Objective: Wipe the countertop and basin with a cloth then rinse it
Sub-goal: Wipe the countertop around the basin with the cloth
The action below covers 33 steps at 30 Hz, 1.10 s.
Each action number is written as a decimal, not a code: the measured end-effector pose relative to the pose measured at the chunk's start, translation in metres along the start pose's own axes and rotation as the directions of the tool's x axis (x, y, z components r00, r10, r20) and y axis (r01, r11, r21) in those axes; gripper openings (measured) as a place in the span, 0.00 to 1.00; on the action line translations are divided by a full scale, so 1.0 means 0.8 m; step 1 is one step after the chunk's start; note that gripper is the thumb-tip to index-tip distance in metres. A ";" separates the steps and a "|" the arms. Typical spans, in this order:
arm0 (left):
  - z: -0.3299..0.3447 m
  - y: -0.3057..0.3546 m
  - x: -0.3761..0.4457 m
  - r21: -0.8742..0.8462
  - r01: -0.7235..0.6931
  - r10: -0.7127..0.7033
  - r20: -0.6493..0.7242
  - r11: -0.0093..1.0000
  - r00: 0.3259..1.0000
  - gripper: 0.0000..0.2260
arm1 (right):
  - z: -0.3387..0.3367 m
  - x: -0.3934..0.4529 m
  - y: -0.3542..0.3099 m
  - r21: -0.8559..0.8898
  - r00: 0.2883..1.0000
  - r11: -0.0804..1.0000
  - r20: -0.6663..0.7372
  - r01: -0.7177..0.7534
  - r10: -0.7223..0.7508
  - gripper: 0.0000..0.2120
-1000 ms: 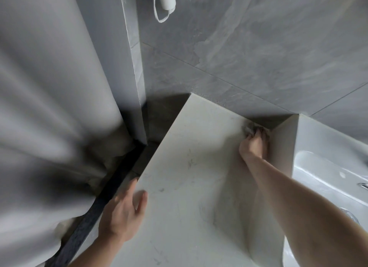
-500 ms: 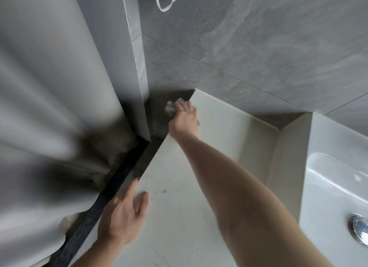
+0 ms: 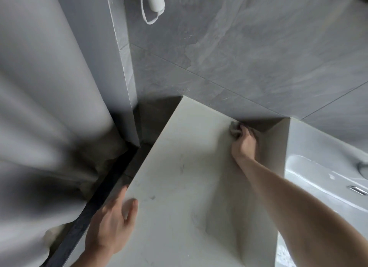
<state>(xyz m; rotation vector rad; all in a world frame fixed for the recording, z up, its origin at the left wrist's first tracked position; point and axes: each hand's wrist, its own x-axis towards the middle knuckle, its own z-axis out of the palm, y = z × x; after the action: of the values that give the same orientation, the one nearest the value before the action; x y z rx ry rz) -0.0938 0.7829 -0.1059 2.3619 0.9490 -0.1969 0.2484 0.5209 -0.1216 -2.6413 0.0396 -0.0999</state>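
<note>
Item: small grey crumpled cloth (image 3: 233, 128), which I found clenched in my right hand (image 3: 244, 144) at the back edge of the pale stone countertop (image 3: 179, 179), beside the white ceramic basin (image 3: 322, 167). My left hand (image 3: 110, 227) lay flat, fingers relaxed, on the counter's left edge. I read no writing.

Your right hand (image 3: 244, 142) is extended far forward on a straight, bare forearm that enters from the lower right, back of the hand up. Its fingers (image 3: 240, 131) are curled downward, bunching a small grey cloth (image 3: 233, 128) beneath their tips. Your left hand (image 3: 110, 225) sits low and near, its wrist entering from the bottom edge. The palm faces down, the fingers lie straight and close together, and the thumb (image 3: 131, 209) is spread to the right.
</note>
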 end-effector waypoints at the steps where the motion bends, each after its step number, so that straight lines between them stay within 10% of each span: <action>1: 0.000 0.000 0.000 -0.005 0.001 -0.001 -0.006 1.000 1.000 0.25 | 0.003 -0.005 0.015 -0.019 1.000 0.999 -0.015 -0.025 0.025 0.32; 10: 0.002 -0.004 0.002 0.030 -0.024 0.025 -0.013 0.999 1.000 0.30 | 0.070 -0.006 -0.077 -0.039 0.928 0.931 -0.108 -0.362 0.356 0.30; 19: 0.003 -0.007 0.004 0.044 0.027 -0.027 0.012 0.999 1.000 0.31 | 0.119 -0.029 -0.198 -0.031 0.994 0.999 0.103 -0.019 0.022 0.36; 26: 0.005 0.007 -0.001 0.024 0.096 -0.096 -0.012 0.995 0.995 0.25 | 0.122 -0.134 -0.220 0.222 0.805 0.856 0.296 0.466 -0.515 0.30; 33: 0.008 0.005 -0.002 0.007 0.092 -0.092 -0.026 0.996 0.995 0.24 | 0.036 -0.054 -0.098 0.201 0.963 0.951 0.083 0.235 -0.256 0.32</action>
<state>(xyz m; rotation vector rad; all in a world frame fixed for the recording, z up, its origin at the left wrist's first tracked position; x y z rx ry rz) -0.0915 0.7763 -0.1086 2.3346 1.0719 -0.2074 0.2085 0.6052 -0.1119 -2.4446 -0.3214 -0.0411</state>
